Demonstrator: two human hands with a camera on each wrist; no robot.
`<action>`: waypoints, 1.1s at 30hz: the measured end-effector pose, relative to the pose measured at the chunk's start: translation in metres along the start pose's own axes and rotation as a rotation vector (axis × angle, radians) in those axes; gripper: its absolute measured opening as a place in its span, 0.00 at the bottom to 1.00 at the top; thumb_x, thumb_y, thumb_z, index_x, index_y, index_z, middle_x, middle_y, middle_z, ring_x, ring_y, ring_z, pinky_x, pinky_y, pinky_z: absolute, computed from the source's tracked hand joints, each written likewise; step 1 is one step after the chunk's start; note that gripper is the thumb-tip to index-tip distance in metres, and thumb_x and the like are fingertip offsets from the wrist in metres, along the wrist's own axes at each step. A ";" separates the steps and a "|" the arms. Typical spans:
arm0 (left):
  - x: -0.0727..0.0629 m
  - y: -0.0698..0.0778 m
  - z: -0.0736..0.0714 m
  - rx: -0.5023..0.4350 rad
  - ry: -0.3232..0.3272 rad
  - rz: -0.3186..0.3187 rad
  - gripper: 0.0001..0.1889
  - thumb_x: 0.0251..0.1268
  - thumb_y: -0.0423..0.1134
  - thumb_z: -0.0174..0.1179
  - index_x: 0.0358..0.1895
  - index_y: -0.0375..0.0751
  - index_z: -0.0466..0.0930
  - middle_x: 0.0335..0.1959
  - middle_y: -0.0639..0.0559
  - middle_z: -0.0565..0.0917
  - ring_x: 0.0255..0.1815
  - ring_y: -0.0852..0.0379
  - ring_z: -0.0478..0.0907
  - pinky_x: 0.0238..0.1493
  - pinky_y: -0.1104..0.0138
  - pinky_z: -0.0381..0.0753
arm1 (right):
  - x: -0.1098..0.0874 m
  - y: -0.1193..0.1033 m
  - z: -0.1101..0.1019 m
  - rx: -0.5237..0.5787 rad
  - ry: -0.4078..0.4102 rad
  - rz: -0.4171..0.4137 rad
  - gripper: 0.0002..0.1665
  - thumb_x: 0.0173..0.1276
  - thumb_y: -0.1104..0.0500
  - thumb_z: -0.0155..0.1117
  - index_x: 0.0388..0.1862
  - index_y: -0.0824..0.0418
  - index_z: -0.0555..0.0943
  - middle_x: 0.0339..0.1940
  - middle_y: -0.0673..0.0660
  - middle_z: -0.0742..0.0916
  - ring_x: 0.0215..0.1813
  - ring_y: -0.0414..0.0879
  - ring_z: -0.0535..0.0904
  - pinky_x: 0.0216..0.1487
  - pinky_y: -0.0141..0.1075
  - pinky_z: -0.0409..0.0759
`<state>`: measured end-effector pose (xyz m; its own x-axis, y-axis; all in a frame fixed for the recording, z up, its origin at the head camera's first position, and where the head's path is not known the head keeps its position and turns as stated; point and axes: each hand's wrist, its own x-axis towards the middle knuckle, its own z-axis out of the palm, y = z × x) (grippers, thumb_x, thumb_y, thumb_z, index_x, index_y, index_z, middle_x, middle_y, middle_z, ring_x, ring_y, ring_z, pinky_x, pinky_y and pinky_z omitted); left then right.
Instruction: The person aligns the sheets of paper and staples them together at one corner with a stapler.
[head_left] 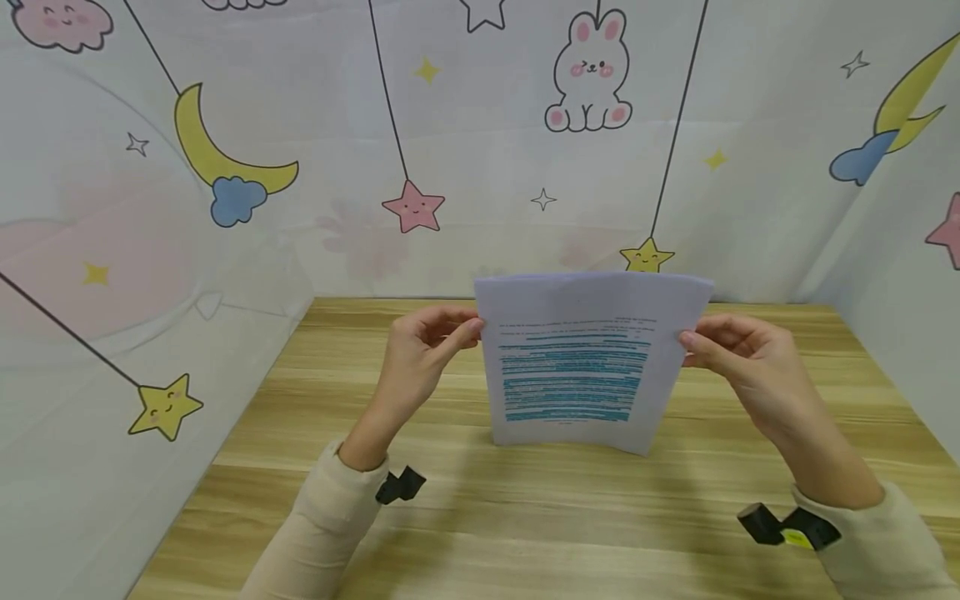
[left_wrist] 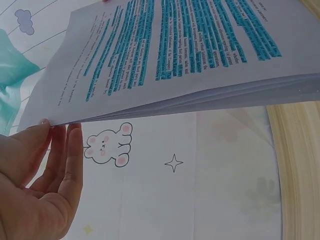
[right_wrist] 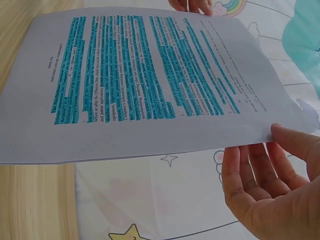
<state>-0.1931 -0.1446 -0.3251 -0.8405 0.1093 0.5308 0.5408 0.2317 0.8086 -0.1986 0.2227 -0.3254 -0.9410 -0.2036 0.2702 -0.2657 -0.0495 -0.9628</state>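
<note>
A thin stack of printed paper sheets (head_left: 570, 367) stands nearly upright over the table, its lower edge close to the wood. Many lines of its text are highlighted in blue-green, and the print is upside down in the head view. My left hand (head_left: 427, 346) pinches the left edge near the upper corner, thumb on the printed face and fingers behind. On the opposite edge, my right hand (head_left: 742, 358) pinches the sheets the same way. In the left wrist view the layered edges of the stack (left_wrist: 210, 100) fan slightly apart. The right wrist view shows a non-disclosure agreement heading.
Beneath is a wood-grain table (head_left: 510, 533). A white cloth backdrop (head_left: 495, 150) with cartoon stars, moons and a bunny hangs behind the table and along both sides. Black devices (head_left: 401, 485) are strapped at both sleeve cuffs.
</note>
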 end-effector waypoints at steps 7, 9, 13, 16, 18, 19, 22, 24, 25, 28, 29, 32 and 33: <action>0.000 -0.001 0.001 -0.018 0.007 0.025 0.06 0.67 0.30 0.64 0.43 0.31 0.85 0.38 0.44 0.87 0.33 0.49 0.85 0.39 0.62 0.88 | 0.000 -0.001 -0.001 0.036 0.007 0.004 0.06 0.70 0.70 0.64 0.44 0.69 0.85 0.39 0.53 0.90 0.36 0.44 0.86 0.43 0.32 0.86; 0.000 0.000 0.001 -0.018 0.008 0.023 0.06 0.67 0.29 0.64 0.44 0.31 0.85 0.38 0.44 0.87 0.33 0.47 0.85 0.39 0.62 0.88 | 0.000 -0.001 -0.001 0.048 0.009 0.010 0.06 0.70 0.70 0.64 0.44 0.69 0.85 0.39 0.53 0.90 0.36 0.45 0.86 0.43 0.32 0.86; 0.000 0.000 0.002 -0.022 0.010 0.017 0.06 0.68 0.30 0.64 0.44 0.32 0.85 0.38 0.44 0.87 0.35 0.47 0.86 0.39 0.62 0.89 | 0.001 -0.002 -0.002 0.067 0.001 0.015 0.06 0.70 0.71 0.64 0.43 0.69 0.85 0.39 0.53 0.89 0.36 0.45 0.86 0.43 0.32 0.86; 0.000 0.001 0.002 -0.033 0.010 0.010 0.06 0.68 0.30 0.64 0.44 0.32 0.85 0.38 0.44 0.87 0.36 0.50 0.86 0.40 0.61 0.89 | 0.000 -0.002 -0.002 0.056 0.009 0.018 0.05 0.70 0.70 0.64 0.42 0.69 0.85 0.38 0.53 0.89 0.35 0.46 0.86 0.43 0.31 0.86; 0.000 0.001 0.002 -0.041 0.007 0.008 0.06 0.68 0.30 0.64 0.44 0.32 0.85 0.39 0.44 0.87 0.36 0.51 0.86 0.40 0.61 0.89 | 0.000 -0.003 -0.002 0.052 0.012 0.017 0.05 0.69 0.70 0.64 0.42 0.69 0.85 0.37 0.53 0.89 0.34 0.46 0.86 0.43 0.31 0.86; 0.000 0.001 0.002 -0.045 0.007 0.008 0.07 0.67 0.30 0.64 0.45 0.32 0.85 0.39 0.44 0.87 0.37 0.51 0.86 0.40 0.60 0.89 | 0.000 -0.003 -0.001 0.050 0.016 0.017 0.05 0.69 0.70 0.64 0.41 0.69 0.85 0.37 0.53 0.89 0.34 0.46 0.86 0.43 0.31 0.86; 0.000 0.001 0.002 -0.049 0.004 0.009 0.07 0.67 0.29 0.64 0.45 0.32 0.85 0.39 0.44 0.87 0.37 0.50 0.86 0.40 0.60 0.89 | 0.001 -0.002 -0.002 0.070 0.012 0.009 0.05 0.69 0.71 0.64 0.40 0.68 0.85 0.36 0.54 0.89 0.34 0.46 0.86 0.42 0.32 0.86; 0.000 0.001 0.002 -0.051 0.004 0.010 0.07 0.67 0.29 0.64 0.45 0.32 0.85 0.39 0.44 0.87 0.37 0.50 0.86 0.40 0.60 0.89 | 0.002 -0.002 -0.002 0.093 0.003 0.004 0.05 0.69 0.72 0.63 0.40 0.68 0.85 0.36 0.54 0.89 0.34 0.46 0.86 0.42 0.32 0.86; 0.000 0.001 0.002 -0.052 0.005 0.010 0.07 0.67 0.29 0.64 0.45 0.31 0.85 0.39 0.44 0.87 0.37 0.50 0.86 0.41 0.60 0.88 | 0.002 -0.001 -0.002 0.103 0.001 0.002 0.05 0.69 0.73 0.63 0.40 0.68 0.85 0.36 0.54 0.89 0.34 0.46 0.86 0.42 0.32 0.86; 0.001 0.001 0.003 -0.052 0.010 0.009 0.07 0.67 0.30 0.64 0.45 0.32 0.85 0.39 0.44 0.87 0.37 0.50 0.86 0.40 0.60 0.89 | 0.003 0.000 -0.003 0.113 -0.003 -0.005 0.06 0.69 0.73 0.62 0.39 0.68 0.85 0.36 0.54 0.89 0.34 0.46 0.86 0.42 0.32 0.86; 0.001 0.001 0.004 -0.049 0.012 0.008 0.07 0.67 0.30 0.64 0.45 0.32 0.85 0.39 0.44 0.87 0.37 0.50 0.86 0.40 0.60 0.89 | 0.003 0.000 -0.003 0.109 -0.001 -0.007 0.06 0.69 0.73 0.62 0.39 0.68 0.85 0.36 0.54 0.89 0.34 0.46 0.86 0.42 0.32 0.87; 0.001 0.001 0.005 -0.043 0.016 0.006 0.07 0.66 0.30 0.65 0.45 0.32 0.85 0.39 0.45 0.87 0.37 0.51 0.85 0.40 0.60 0.89 | 0.004 0.001 -0.002 0.103 -0.003 -0.014 0.06 0.69 0.74 0.62 0.39 0.68 0.85 0.36 0.54 0.89 0.34 0.47 0.86 0.42 0.33 0.87; 0.001 0.001 0.005 -0.040 0.017 0.006 0.07 0.66 0.31 0.65 0.45 0.33 0.85 0.39 0.46 0.87 0.36 0.51 0.85 0.40 0.60 0.89 | 0.004 0.002 -0.003 0.103 -0.005 -0.015 0.06 0.69 0.74 0.62 0.39 0.68 0.85 0.36 0.54 0.89 0.34 0.46 0.86 0.42 0.33 0.87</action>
<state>-0.1932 -0.1390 -0.3254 -0.8368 0.0942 0.5394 0.5469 0.1919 0.8149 -0.2032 0.2244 -0.3257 -0.9359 -0.2069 0.2851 -0.2569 -0.1531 -0.9542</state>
